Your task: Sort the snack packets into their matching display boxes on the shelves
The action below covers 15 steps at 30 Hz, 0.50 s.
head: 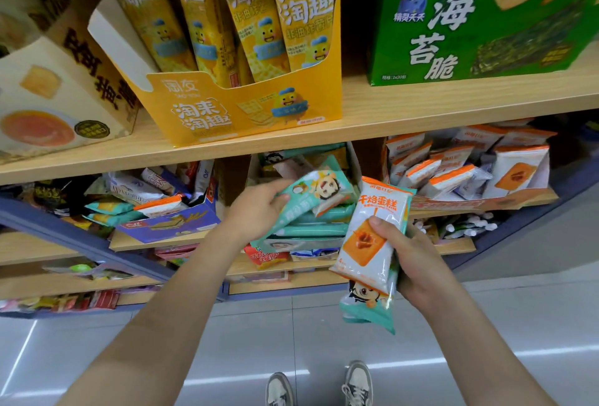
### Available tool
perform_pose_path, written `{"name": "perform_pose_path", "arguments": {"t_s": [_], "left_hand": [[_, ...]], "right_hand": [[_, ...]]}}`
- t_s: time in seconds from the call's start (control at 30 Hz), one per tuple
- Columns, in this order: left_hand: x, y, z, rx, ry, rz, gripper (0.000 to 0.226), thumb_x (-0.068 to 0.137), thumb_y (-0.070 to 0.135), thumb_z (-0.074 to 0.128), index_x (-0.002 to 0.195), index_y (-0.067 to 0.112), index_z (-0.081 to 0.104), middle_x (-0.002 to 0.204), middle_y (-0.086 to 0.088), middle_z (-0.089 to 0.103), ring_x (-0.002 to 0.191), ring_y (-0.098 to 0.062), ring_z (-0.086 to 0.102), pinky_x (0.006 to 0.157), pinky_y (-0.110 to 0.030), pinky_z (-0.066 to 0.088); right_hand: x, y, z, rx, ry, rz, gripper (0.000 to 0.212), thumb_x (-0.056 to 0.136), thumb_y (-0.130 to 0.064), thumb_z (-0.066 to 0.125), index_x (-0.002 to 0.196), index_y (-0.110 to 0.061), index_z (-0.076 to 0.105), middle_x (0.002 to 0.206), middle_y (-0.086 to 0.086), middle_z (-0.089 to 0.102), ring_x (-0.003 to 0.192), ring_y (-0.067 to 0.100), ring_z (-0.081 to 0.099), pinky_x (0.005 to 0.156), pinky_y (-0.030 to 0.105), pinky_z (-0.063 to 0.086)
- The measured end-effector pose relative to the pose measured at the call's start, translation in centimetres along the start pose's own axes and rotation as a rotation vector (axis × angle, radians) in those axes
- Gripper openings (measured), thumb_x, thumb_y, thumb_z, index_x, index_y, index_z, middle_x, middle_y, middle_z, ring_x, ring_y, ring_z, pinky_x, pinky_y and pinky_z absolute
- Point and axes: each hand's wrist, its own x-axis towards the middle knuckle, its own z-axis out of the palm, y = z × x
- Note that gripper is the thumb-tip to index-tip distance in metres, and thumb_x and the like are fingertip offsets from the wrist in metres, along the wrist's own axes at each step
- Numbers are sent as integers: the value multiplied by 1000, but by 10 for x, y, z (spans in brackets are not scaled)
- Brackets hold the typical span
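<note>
Wooden shelves (389, 104) crowded with display boxes, over grey floor tiles (291, 341). Gripped in left hand (256, 211): teal packet (311, 193) with cartoon face, tilted, just above teal box (304, 243) on lower shelf. Pinched under thumb of right hand (418, 260): white-and-orange cake packet (372, 234), stacked on second teal packet (369, 308), near orange box (479, 203).

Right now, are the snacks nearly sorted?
Partway. White cake packets with orange tops fill the orange cardboard display box. The left hand holds a teal cartoon packet; the right hand grips one orange-topped cake packet over another teal packet. Stray teal and orange-topped packets wait in the purple cardboard box.
</note>
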Motion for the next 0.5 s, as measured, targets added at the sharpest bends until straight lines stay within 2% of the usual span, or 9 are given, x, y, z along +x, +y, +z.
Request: {"name": "perform_pose_path", "arguments": {"t_s": [0.03,0.1,0.2,0.3,0.4,0.5], "left_hand": [[1,-2,5,55,-2,43,39,102,23,46,139,34,50,121,-2,64,103,-22,58,81,-37,48],[2,-3,12,208,28,126,41,103,23,42,140,39,46,128,4,60,118,-22,49,94,-40,38],[9,3,11,340,-4,162,47,103,16,38,142,42,41,125,8,57,121,-20,42,88,-39,26],[14,7,11,400,-67,120,57,101,9,35,143,47,35,125,7,53,122,-21,41,84,-39,26],[16,10,14,456,-80,134,70,96,2,35,145,51,28,125,6,52,120,-21,40,86,-41,29],[16,13,19,498,-60,136,71,95,5,36,146,53,23,130,4,49,121,-21,38,90,-42,30]], "right_hand": [[0,-1,1,2,7,4,40,75,-25,76,112,-15,64,95,8,77,82,23,75,70,41,58],[0,-1,1,-1,19,19,33,83,-25,74,113,-14,65,96,8,77,84,24,75,73,42,58],[0,-1,1,20,37,36,38,84,-31,73,117,-17,63,100,10,76,89,27,75,71,43,60],[-1,-2,1,38,40,26,37,84,-34,72,117,-21,62,100,9,76,87,27,75,68,43,60],[-2,-2,4,45,43,-3,38,83,-35,73,117,-23,62,98,7,77,85,26,75,71,45,60],[-2,-3,11,77,46,-41,40,82,-32,74,119,-23,61,97,5,77,83,23,75,68,42,61]]}}
